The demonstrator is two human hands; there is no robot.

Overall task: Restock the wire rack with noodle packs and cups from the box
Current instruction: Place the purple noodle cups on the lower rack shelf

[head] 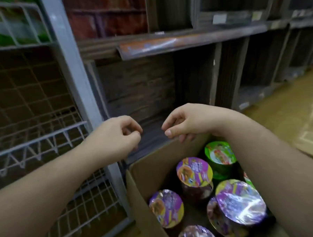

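Noodle cups sit upright in the open box beneath my forearms. My left hand and right hand hover above its far edge, fingers loosely curled, holding nothing. Next I should grip a cup and carry it left to the wire rack.

Head view. Both hands hover with loosely curled fingers, holding nothing: the left hand beside the wire rack, the right hand above the far edge of the cardboard box. Inside stand purple-lidded noodle cups and, toward the far corner, one green-lidded cup.
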